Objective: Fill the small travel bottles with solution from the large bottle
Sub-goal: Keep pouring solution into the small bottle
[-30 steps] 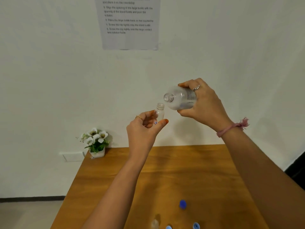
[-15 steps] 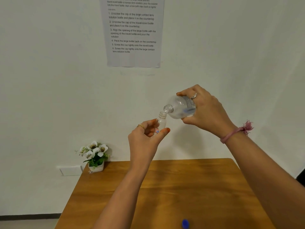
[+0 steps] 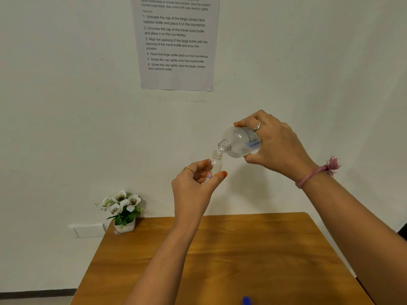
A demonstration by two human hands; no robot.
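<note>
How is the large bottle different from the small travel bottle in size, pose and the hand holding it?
The large bottle is wider; the small travel bottle is slim. The large one is tipped neck-down in the right hand; the small one stands upright in the left hand. Both are clear and uncapped.

L hand [image 3: 193,183] pinching w/ thumb + fingers, R hand [image 3: 277,146] gripping higher, both arms raised.

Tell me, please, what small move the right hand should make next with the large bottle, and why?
Probably tip the large bottle a little further. The right hand holds it tilted, its open neck right above the mouth of the small travel bottle, held upright in the left hand. The openings look aligned, and no stream can be made out.
</note>
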